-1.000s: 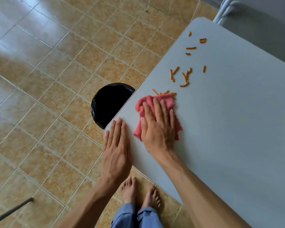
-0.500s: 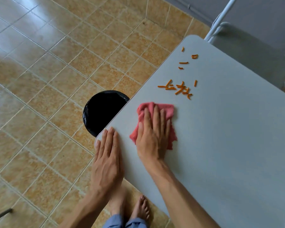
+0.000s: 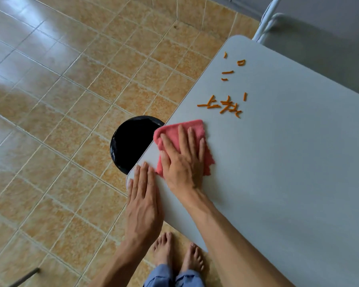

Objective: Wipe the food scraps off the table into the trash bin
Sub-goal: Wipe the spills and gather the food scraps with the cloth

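Note:
My right hand [image 3: 182,156] lies flat, fingers spread, pressing a pink cloth [image 3: 192,126] onto the grey table [image 3: 288,172] right at its left edge. Directly below that edge stands a round bin with a black liner [image 3: 133,139], partly hidden by the table. Orange food scraps [image 3: 226,105] lie in a loose cluster just beyond the cloth, with a few more strips [image 3: 228,72] farther toward the far corner. My left hand [image 3: 143,195] rests flat on the table's near left corner, holding nothing.
A white metal chair frame [image 3: 265,23] stands past the table's far corner. Tan floor tiles [image 3: 60,100] spread to the left. My bare feet [image 3: 178,257] stand below the table's near edge. A dark rod [image 3: 23,277] lies at the bottom left.
My right hand has slid the pink cloth leftward to the table edge above the bin. The scraps once at the cloth's front are gone from it. The left hand stays on the corner.

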The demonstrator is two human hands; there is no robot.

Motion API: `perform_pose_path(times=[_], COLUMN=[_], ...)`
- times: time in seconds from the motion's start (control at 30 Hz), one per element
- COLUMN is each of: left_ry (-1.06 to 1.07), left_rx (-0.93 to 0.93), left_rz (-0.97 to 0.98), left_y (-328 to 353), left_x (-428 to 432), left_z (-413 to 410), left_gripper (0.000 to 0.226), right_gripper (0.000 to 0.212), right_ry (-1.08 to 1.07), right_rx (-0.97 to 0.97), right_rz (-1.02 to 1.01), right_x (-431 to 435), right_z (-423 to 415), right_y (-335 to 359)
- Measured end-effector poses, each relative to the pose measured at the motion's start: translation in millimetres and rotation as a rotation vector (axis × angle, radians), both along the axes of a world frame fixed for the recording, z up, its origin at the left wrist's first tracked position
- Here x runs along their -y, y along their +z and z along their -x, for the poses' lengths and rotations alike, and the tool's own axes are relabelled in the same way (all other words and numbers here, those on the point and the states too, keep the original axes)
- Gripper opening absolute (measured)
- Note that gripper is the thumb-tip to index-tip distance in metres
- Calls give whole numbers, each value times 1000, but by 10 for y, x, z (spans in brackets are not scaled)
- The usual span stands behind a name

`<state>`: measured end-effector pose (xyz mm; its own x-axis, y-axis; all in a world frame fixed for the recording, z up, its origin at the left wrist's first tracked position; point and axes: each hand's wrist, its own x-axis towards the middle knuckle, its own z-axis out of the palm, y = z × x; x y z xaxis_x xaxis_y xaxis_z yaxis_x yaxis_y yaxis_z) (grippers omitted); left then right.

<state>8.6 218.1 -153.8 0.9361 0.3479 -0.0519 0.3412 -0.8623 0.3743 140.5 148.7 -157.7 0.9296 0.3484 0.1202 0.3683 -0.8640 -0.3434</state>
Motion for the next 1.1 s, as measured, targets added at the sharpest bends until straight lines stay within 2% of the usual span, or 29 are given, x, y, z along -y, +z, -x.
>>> perform_pose_path(times=[0.1,0.23,0.37,0.47,0.53,0.67,0.73,0.87,1.0,1.1], left_ry=[-31,-48,-59,-115,-133,-121,-105,-60,-76,-75], left_rx=[-15,-20,-22,6,17,31,30,11,31,45], left_rz=[-3,-5,-7,8,6,-17,-16,-52,-71,-77], left_y=[40,84,120,128,123,85,37,-20,7,9], left_x=[-23,-54,-41,43,112,196,255,331,330,339], left_z=[1,-31,-215,-582,-923,-1627,-1867,-1927,-1928,-1909], left_gripper=[58,57,57,58,59,58,57,57,57,57], right_gripper=[40,43,47,47,47,47,47,49,48,48], right_ry=[213,233,12,-244,-316,-209,-227,-279,-243,-94], right_rx=[20,22,19,3,21,75,109,97,94,103], right_rz=[-33,4,112,127,139,107,94,115,129,88], right_x=[90,750,1425,1482,1423,1619,1814,2073,1946,1709], right_z=[241,328,43,-367,-540,-858,-1176,-1935,-2426,-2433], right_y=[-22,26,94,81,63,43,10,-32,-12,-22])
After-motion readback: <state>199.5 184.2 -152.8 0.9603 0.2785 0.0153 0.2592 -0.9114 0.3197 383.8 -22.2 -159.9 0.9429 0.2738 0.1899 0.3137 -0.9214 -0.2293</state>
